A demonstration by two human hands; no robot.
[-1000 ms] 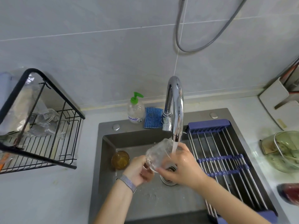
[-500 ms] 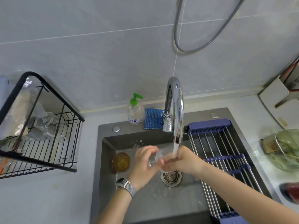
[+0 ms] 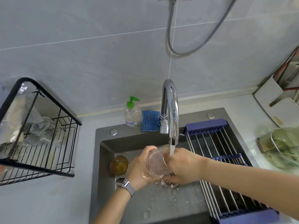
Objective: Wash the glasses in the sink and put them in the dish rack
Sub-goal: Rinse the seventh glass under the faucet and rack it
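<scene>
Far to the left of both hands, on the counter, stands the black wire dish rack (image 3: 38,159), with clear glassware already lying in it; it is well apart from the sink (image 3: 103,159). Just left of the left hand (image 3: 142,167), on the sink floor, an amber glass (image 3: 119,164) stands upright, apparently not yet washed.

The left hand, a watch (image 3: 125,185) at its wrist, curls its fingers round the closed end of a clear glass (image 3: 157,162) and cups it from the left. The glass lies tilted between the two hands, above the drain (image 3: 169,183). The right hand (image 3: 182,165) wraps the other end from the right; whether its fingers reach inside the mouth cannot be told. The faucet (image 3: 170,110) pours a stream that lands where the glass meets the right hand.

The glass is probably light, rigid and fragile, and wet skin on wet glass makes it slippery; a knock on the sink wall or faucet could chip it. The safest hold looks to be round the body with the whole hand, not a pinch at the rim, especially for the carry across to the rack.

To the right of the right hand, a blue-ended roll-up drying mat (image 3: 226,167) spans the sink.
</scene>
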